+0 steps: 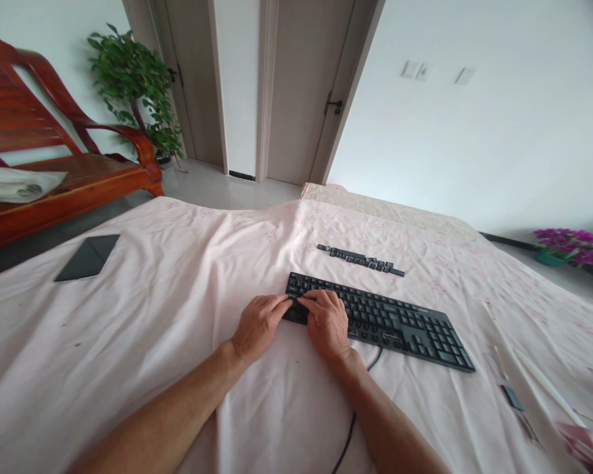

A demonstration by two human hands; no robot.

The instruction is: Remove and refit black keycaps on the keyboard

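Note:
A black keyboard [400, 321] lies on a pale pink cloth [178, 329], its cable running toward me. My left hand [258, 324] and my right hand [327, 322] meet at the keyboard's left end. Both have their fingers curled and pinched together on the keys there. What the fingertips grip is too small to make out. A row of loose black keycaps [360, 259] lies on the cloth just beyond the keyboard.
A dark tablet [87, 257] lies at the far left of the cloth. Small tools and thin sticks [516, 395] rest at the right. A red wooden bench [54, 164], a green plant [133, 85] and doors stand behind. Purple flowers [576, 245] sit far right.

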